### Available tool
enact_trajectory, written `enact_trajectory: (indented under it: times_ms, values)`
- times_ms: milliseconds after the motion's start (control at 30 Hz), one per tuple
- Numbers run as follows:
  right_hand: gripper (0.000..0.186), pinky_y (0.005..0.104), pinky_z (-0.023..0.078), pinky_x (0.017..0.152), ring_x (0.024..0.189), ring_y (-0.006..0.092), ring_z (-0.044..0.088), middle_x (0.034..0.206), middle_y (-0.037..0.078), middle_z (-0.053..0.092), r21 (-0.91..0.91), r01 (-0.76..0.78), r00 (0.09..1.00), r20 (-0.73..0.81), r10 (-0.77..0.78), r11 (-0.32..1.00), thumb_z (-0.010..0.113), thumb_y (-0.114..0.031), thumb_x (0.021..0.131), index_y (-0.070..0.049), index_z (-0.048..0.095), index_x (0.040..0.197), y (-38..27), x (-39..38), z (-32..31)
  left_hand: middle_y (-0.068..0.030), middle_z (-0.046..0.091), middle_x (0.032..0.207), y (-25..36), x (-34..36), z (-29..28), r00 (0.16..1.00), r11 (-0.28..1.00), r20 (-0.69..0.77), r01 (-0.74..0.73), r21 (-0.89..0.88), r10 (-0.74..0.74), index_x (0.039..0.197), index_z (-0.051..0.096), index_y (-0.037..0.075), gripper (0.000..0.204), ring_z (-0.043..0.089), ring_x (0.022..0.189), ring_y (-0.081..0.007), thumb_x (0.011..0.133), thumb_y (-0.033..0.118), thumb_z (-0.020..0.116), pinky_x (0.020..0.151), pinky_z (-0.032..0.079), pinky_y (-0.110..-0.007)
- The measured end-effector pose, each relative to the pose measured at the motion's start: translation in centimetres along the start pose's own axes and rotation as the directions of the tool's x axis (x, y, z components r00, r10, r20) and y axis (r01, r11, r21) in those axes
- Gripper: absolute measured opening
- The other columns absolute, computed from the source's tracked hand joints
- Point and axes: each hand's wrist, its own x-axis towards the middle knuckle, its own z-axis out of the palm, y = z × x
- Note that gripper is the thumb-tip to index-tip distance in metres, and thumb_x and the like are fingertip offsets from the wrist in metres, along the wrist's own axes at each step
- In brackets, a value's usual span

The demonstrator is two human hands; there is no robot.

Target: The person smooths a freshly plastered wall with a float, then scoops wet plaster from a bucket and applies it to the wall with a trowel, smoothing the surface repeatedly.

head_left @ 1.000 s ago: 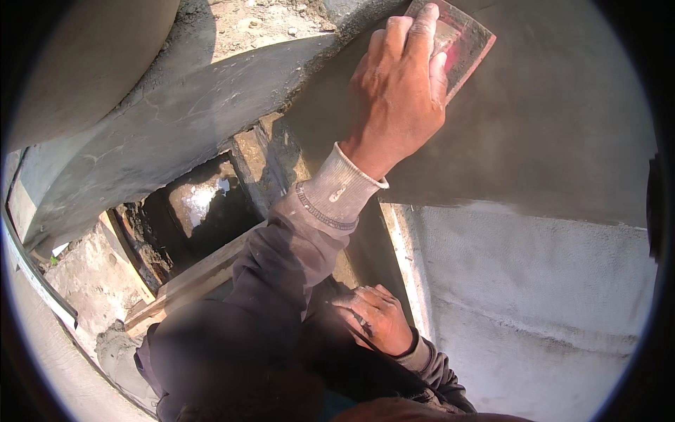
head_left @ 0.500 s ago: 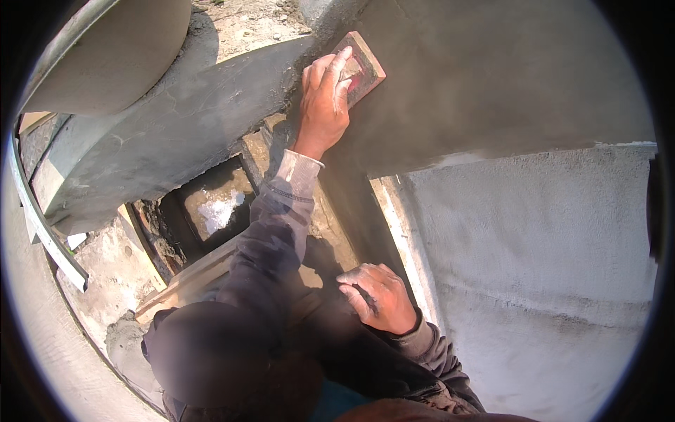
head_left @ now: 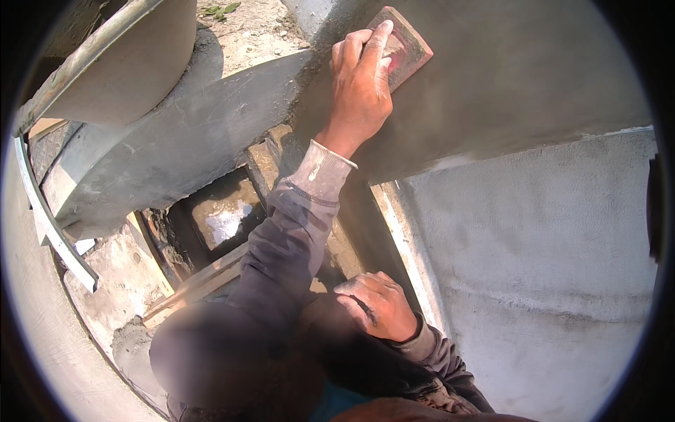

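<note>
My left hand reaches up and away and is closed on a plastering float, a small rectangular block with reddish edges and worn grey faces. The float lies against a smooth, damp-looking grey plaster surface, near its left edge. Lower down, at the middle, my right hand is held near my body with its fingers curled in and the thumb bent beside them. What lies inside those curled fingers, if anything, is hidden.
Left stands a curved grey slab below a large rounded basin-like form. A rectangular pit framed by wooden boards lies beneath my left arm. A paler rough wall is at right; a bent metal strip is far left.
My left hand and the float have moved up and to the right over the plaster. My right hand has stayed nearly in place, its fingers curled a little tighter. The view has shifted slightly.
</note>
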Motion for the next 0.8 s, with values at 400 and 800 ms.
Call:
enact_trajectory:
  times_ms: [400, 800]
  values:
    - [0.014, 0.0324, 0.053, 0.078, 0.087, 0.0207, 0.069, 0.098, 0.0, 0.072, 0.051, 0.007, 0.999, -0.035, -0.005, 0.999, 0.073, -0.015, 0.087, -0.013, 0.075, 0.101, -0.3, -0.1, 0.4, -0.0176, 0.054, 0.125, -3.2, 3.0, -0.9, 1.0, 1.0, 0.021, -0.012, 0.01, 0.012, 0.145, 0.054, 0.009, 0.048, 0.05, 0.114, -0.0387, 0.098, 0.005, 0.055, 0.102, 0.04, -0.048]
    - [0.012, 0.0339, 0.051, 0.08, 0.09, 0.0218, 0.068, 0.096, 0.002, 0.07, 0.055, 0.044, 0.999, -0.029, -0.042, 0.998, 0.071, -0.016, 0.089, -0.011, 0.072, 0.1, -0.9, -1.7, -1.2, -0.0189, 0.058, 0.121, -2.5, 2.1, -0.8, 0.998, 1.0, 0.063, 0.023, 0.0, -0.023, 0.145, 0.054, 0.006, 0.046, 0.054, 0.112, -0.038, 0.099, 0.008, 0.053, 0.101, 0.042, -0.047]
